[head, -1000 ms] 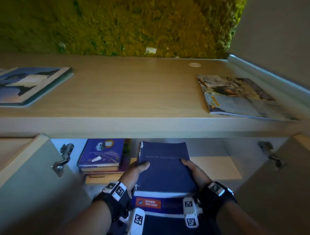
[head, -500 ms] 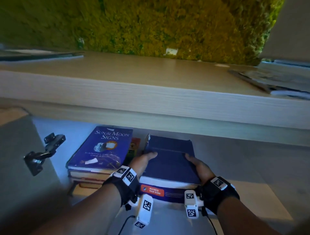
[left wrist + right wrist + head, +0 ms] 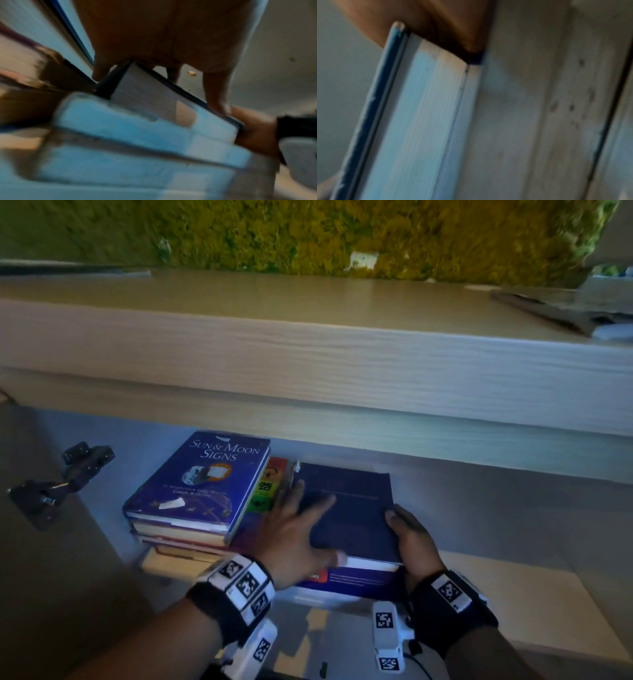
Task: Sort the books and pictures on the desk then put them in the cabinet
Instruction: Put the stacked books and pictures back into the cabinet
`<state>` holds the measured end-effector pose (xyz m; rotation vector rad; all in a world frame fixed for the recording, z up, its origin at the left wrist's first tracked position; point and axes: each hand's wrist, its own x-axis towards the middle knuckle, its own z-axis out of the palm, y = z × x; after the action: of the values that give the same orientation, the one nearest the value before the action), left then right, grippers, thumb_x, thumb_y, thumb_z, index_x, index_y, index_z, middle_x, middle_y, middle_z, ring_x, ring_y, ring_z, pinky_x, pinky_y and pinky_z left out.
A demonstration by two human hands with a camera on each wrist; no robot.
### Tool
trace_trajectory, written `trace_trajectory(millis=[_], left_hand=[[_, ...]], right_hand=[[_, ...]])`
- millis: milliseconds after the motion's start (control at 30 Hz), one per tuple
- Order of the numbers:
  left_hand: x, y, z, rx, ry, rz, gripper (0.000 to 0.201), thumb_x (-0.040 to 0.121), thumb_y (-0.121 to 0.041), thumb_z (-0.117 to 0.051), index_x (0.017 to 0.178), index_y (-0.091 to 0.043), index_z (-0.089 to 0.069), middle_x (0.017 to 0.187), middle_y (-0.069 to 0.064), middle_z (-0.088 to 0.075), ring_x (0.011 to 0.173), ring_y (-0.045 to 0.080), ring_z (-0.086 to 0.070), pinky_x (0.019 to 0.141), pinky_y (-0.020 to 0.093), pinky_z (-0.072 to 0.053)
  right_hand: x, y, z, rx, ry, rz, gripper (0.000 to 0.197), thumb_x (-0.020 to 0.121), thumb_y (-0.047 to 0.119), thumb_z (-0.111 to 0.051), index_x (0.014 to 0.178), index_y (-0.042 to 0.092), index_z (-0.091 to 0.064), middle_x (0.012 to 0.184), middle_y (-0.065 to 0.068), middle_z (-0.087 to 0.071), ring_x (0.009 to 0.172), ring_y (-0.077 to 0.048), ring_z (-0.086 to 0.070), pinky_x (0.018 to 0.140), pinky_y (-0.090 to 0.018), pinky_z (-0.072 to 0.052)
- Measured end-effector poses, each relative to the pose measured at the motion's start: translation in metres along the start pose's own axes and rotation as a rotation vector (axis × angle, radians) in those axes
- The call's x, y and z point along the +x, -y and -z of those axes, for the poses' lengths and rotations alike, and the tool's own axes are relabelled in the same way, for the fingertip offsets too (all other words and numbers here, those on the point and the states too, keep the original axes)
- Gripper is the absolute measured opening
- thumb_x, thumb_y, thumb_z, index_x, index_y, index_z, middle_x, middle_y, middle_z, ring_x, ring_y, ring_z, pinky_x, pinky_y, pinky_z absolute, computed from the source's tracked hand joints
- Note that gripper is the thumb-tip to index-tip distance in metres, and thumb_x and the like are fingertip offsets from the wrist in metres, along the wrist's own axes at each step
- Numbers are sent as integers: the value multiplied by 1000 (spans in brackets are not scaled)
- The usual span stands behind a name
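Navy book (image 3: 352, 508) lying flat inside cabinet (image 3: 479, 508), atop a second book with an orange label (image 3: 329, 578), both just under the desk (image 3: 308, 361) front edge. Left hand (image 3: 294, 535) spread flat on the cover, fingers straight and splayed, thumb toward the near edge; likely pressing down to steady or square the book. Right hand (image 3: 412, 539) curled round the near right corner, thumb on top, fingers under or along the side; in the right wrist view the page block (image 3: 426, 108) shows close against the palm, exact finger lie blurred. Probably guiding the book rearward into line with the one beneath. Just to the left, touching or nearly so, a stack (image 3: 191, 529) topped by "Sun & Moon Signs" (image 3: 202, 481), with a colourful spine (image 3: 269, 486) wedged between stack and navy book; little room there for the left fingers. To the right, bare cabinet floor (image 3: 513, 587), open room for sliding or withdrawing. Overhead clearance tight under the desk edge. Door hinge (image 3: 58, 484) well off to the left. On the desk top, flat items at the far left (image 3: 68, 270) and far right (image 3: 561, 309), seen edge-on, too foreshortened to identify; judged not yet stowed.
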<state>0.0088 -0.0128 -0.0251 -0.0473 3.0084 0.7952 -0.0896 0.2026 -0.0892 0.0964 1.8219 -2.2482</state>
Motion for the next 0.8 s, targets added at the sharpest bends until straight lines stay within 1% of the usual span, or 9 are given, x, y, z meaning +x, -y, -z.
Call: trace_trajectory(millis=[67, 133, 200, 233, 333, 467, 633, 733, 800], left_hand=[[-8, 1, -7, 248, 76, -57, 114, 57, -86, -62, 146, -63, 5, 159, -10, 35, 147, 22, 32, 122, 56, -3], [-8, 4, -7, 372, 94, -91, 122, 53, -88, -62, 147, -59, 11, 159, -6, 37, 145, 23, 37, 121, 58, 2], [-6, 9, -2, 429, 119, -92, 126, 54, -86, -64, 147, -56, 15, 162, -4, 31, 148, 24, 32, 121, 58, 1], [-4, 11, 1, 434, 126, -78, 126, 55, -85, -66, 147, -56, 16, 163, -5, 28, 149, 24, 29, 122, 57, -2], [-3, 18, 4, 418, 120, -59, 123, 59, -80, -69, 147, -58, 14, 163, -10, 26, 150, 20, 27, 119, 57, -11], [2, 17, 1, 423, 109, -75, 117, 64, -79, -67, 148, -57, 12, 164, -8, 23, 150, 22, 26, 119, 57, -11], [10, 14, 1, 441, 105, -86, 113, 69, -78, -65, 150, -54, 10, 165, -5, 21, 151, 24, 24, 120, 55, -11], [8, 20, 1, 448, 96, -98, 113, 68, -79, -64, 150, -55, 10, 165, -7, 21, 151, 21, 24, 119, 54, -13], [7, 23, 3, 453, 97, -109, 113, 68, -80, -63, 149, -55, 11, 165, -7, 22, 151, 20, 24, 119, 55, -14]], right_hand=[[-6, 4, -5, 9, -2, 15, 29, 102, 19, -54, 127, 17, -68, 115, -12, -75, 106, -34, -71, 93, -45, -57], [-9, 5, -9, 17, 15, 21, 29, 102, 18, -52, 126, 19, -69, 114, -11, -76, 105, -33, -72, 89, -41, -57], [-11, 4, -19, 25, 34, 25, 28, 101, 17, -53, 124, 19, -69, 113, -11, -76, 104, -32, -72, 83, -37, -57], [-10, 3, -23, 29, 49, 29, 27, 101, 16, -55, 124, 20, -69, 113, -11, -76, 103, -32, -73, 83, -38, -58], [-9, 3, -33, 40, 92, 38, 29, 99, 12, -57, 125, 20, -68, 115, -12, -76, 104, -34, -72, 91, -45, -58], [2, 7, -28, 93, 94, 19, 34, 100, 5, -50, 128, 15, -67, 119, -17, -73, 108, -40, -70, 95, -53, -56], [11, 10, -28, 48, 112, 63, 33, 99, 7, -55, 130, 15, -64, 118, -15, -74, 104, -37, -71, 87, -46, -59], [9, 3, -32, -20, 137, 92, 40, 97, 8, -59, 134, 19, -59, 122, -11, -73, 110, -36, -69, 97, -53, -55], [10, 1, -34, -79, 138, 111, 43, 93, 11, -61, 134, 23, -58, 122, -8, -73, 110, -32, -70, 100, -55, -54]])
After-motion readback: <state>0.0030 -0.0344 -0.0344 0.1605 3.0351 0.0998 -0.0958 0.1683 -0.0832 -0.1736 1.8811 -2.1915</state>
